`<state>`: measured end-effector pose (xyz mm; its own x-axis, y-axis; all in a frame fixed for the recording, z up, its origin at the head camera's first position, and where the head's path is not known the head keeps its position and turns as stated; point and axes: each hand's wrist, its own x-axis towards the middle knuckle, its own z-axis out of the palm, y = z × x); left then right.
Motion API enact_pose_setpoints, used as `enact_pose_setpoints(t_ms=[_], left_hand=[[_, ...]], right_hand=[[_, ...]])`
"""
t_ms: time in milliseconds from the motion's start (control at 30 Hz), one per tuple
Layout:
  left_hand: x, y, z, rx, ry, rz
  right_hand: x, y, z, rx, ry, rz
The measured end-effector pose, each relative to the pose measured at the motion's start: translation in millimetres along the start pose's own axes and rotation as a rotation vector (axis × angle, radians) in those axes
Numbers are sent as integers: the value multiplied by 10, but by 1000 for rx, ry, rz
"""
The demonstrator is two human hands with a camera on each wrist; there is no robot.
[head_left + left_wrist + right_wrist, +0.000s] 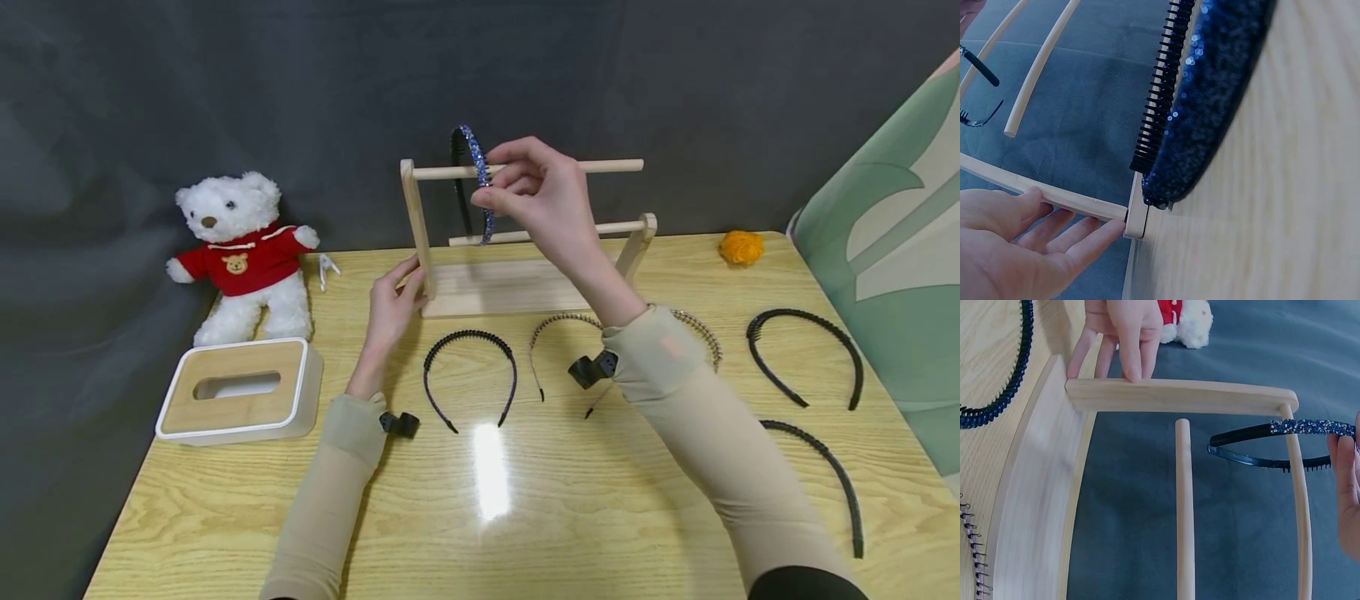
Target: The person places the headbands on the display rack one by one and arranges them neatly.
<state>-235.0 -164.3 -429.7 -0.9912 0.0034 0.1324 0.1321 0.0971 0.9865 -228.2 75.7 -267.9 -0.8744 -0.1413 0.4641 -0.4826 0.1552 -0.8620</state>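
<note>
My right hand (551, 200) pinches a headband (478, 158) covered in blue glitter, with black teeth inside. The headband straddles the top bar (611, 166) of a wooden rack (510, 287), its ends pointing down near the lower bar (517, 237). In the right wrist view, the glittery part (1304, 427) lies against my fingertips and the bar passes through the loop. My left hand (393, 304) holds the rack's left upright (417, 225) low down, thumb on one side and fingers on the other, as the left wrist view shows.
In front of the rack lie a dark toothed headband (471, 335), a thin beaded one (564, 317), and another beaded band (701, 327) partly behind my right arm. Two dark headbands lie right. A teddy bear (251, 258), tissue box (240, 392), white clip (326, 271) and orange flower (741, 248) surround them.
</note>
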Motion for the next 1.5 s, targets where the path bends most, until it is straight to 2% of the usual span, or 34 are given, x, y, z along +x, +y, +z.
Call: enact_pose_setpoints(t_ms=[567, 1133, 1500], left_hand=[[0, 15, 9, -7, 9, -13], [9, 25, 18, -14, 18, -25], [2, 23, 21, -7, 19, -36]], right_hand=[[50, 57, 301, -56, -45, -6], [97, 148, 560, -103, -10, -7], [92, 233, 635, -142, 7, -11]])
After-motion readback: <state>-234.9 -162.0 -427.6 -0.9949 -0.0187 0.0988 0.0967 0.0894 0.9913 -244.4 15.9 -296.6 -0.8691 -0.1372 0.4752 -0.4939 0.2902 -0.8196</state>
